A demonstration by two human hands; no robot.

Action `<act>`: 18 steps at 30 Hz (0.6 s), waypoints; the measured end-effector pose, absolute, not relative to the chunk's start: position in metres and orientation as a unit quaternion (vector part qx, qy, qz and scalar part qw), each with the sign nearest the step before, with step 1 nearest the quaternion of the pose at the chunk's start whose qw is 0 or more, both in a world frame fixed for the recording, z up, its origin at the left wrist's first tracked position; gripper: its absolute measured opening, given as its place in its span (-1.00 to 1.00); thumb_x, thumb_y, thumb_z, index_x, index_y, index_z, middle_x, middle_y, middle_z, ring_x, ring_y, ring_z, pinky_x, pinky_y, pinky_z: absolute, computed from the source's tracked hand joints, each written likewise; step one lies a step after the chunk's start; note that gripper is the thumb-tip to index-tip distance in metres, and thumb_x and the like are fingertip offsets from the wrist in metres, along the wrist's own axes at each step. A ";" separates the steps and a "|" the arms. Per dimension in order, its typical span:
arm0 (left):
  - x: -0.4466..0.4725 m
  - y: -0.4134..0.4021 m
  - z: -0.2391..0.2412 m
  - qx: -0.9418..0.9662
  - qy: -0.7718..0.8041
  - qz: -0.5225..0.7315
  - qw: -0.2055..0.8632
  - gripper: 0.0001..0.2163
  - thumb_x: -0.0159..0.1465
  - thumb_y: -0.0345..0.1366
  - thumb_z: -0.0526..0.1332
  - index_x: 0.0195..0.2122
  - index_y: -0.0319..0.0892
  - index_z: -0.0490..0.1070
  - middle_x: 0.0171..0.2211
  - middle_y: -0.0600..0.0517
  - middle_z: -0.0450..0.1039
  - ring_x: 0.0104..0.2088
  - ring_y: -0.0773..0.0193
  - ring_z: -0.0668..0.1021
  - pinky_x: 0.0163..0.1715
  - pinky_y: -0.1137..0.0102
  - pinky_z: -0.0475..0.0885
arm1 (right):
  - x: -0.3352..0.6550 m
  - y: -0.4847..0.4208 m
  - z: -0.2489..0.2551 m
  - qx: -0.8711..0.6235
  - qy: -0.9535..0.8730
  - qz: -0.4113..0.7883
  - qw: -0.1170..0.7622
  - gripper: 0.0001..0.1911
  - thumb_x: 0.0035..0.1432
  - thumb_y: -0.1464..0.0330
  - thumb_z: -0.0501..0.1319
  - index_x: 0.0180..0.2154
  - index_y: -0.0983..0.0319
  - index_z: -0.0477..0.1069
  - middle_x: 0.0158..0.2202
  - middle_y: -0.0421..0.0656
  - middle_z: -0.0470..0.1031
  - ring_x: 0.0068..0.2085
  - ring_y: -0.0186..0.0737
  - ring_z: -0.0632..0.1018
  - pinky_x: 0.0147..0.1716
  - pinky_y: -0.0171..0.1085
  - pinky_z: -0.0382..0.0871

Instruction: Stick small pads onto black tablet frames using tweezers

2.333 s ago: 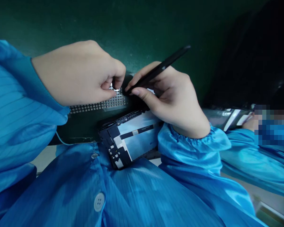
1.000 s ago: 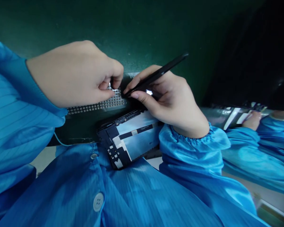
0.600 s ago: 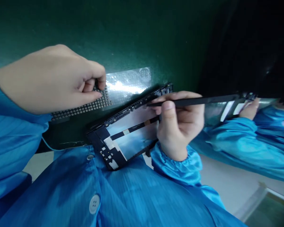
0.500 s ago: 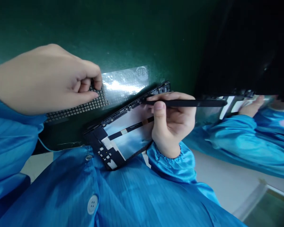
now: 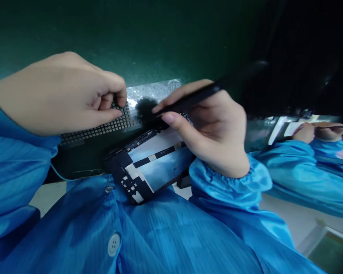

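My left hand (image 5: 65,93) is curled, its thumb and fingertips pinching the edge of a gridded sheet of tiny parts (image 5: 103,127) on the dark green mat (image 5: 160,34). My right hand (image 5: 208,125) grips black tweezers (image 5: 194,99), tips pointing left at the shiny end of that sheet (image 5: 154,93). A black phone frame with a reflective panel (image 5: 151,161) lies tilted just below both hands, against my blue coat.
Another person's hand and blue sleeve (image 5: 308,160) are at the right, beside a shiny strip of parts (image 5: 277,131). A dark mass (image 5: 308,57) fills the upper right. Pale bench surface (image 5: 288,220) shows lower right.
My right hand swung the tweezers from the phone frame's upper edge back up to the gridded sheet. My left hand has stayed pinched on the sheet.
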State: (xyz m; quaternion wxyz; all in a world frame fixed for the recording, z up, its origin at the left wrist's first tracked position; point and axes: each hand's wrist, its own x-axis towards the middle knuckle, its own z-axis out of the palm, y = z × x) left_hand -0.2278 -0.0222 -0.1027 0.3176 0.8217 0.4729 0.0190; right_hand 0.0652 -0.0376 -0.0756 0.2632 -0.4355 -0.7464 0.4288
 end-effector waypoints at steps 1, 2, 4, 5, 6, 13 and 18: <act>-0.226 -0.022 -0.101 0.820 0.474 0.009 0.320 -0.40 0.33 0.23 -0.13 -0.16 -0.04 0.60 -0.47 0.08 0.48 -0.46 0.22 0.55 0.01 -0.12 0.66 | 0.060 -0.029 -0.076 -0.424 -0.747 0.457 0.232 -0.75 0.36 0.12 0.50 -0.07 0.06 0.58 -0.11 -0.17 0.72 -0.04 -0.04 0.76 0.10 0.04 0.76; -0.224 -0.022 -0.098 0.819 0.476 0.000 0.322 -0.43 0.31 0.19 -0.12 -0.16 -0.03 0.59 -0.47 0.07 0.47 -0.44 0.20 0.56 0.04 -0.10 0.65 | 0.055 -0.022 -0.077 -0.415 -0.747 0.477 0.204 -0.72 0.32 0.09 0.53 -0.08 0.06 0.59 -0.12 -0.18 0.73 -0.05 -0.04 0.76 0.10 0.03 0.77; -0.221 -0.021 -0.095 0.815 0.478 -0.012 0.327 -0.46 0.30 0.14 -0.10 -0.14 -0.03 0.59 -0.48 0.06 0.46 -0.40 0.17 0.57 0.09 -0.03 0.63 | 0.048 -0.013 -0.082 -0.405 -0.751 0.493 0.170 -0.71 0.30 0.07 0.54 -0.10 0.05 0.61 -0.13 -0.19 0.74 -0.07 -0.05 0.76 0.08 0.01 0.77; -0.221 -0.021 -0.095 0.815 0.479 -0.012 0.328 -0.46 0.30 0.14 -0.10 -0.13 -0.03 0.59 -0.49 0.05 0.45 -0.39 0.17 0.57 0.11 0.00 0.62 | 0.047 -0.012 -0.084 -0.401 -0.754 0.494 0.162 -0.73 0.33 0.07 0.52 -0.09 0.05 0.61 -0.12 -0.18 0.75 -0.07 -0.05 0.76 0.07 0.00 0.77; -0.221 -0.021 -0.095 0.814 0.478 -0.009 0.329 -0.46 0.30 0.14 -0.09 -0.13 -0.03 0.59 -0.50 0.05 0.45 -0.39 0.17 0.57 0.12 0.03 0.61 | 0.047 -0.012 -0.085 -0.397 -0.758 0.493 0.159 -0.74 0.35 0.07 0.49 -0.09 0.05 0.62 -0.11 -0.18 0.75 -0.06 -0.06 0.77 0.06 -0.01 0.77; -0.225 -0.023 -0.106 0.816 0.475 0.021 0.329 -0.48 0.32 0.17 -0.06 -0.16 -0.02 0.60 -0.50 0.06 0.44 -0.33 0.10 0.64 0.18 -0.02 0.59 | 0.048 -0.015 -0.088 -0.391 -0.767 0.483 0.158 -0.77 0.38 0.08 0.47 -0.08 0.04 0.60 -0.07 -0.19 0.76 -0.02 -0.06 0.77 0.11 -0.03 0.75; -0.224 -0.023 -0.103 0.820 0.476 0.013 0.318 -0.44 0.30 0.20 -0.08 -0.17 -0.03 0.60 -0.48 0.05 0.46 -0.37 0.14 0.61 0.14 -0.01 0.60 | 0.048 -0.014 -0.087 -0.351 -0.790 0.476 0.160 -0.86 0.47 0.16 0.40 -0.08 0.06 0.58 -0.06 -0.18 0.74 -0.04 -0.09 0.77 0.08 -0.03 0.76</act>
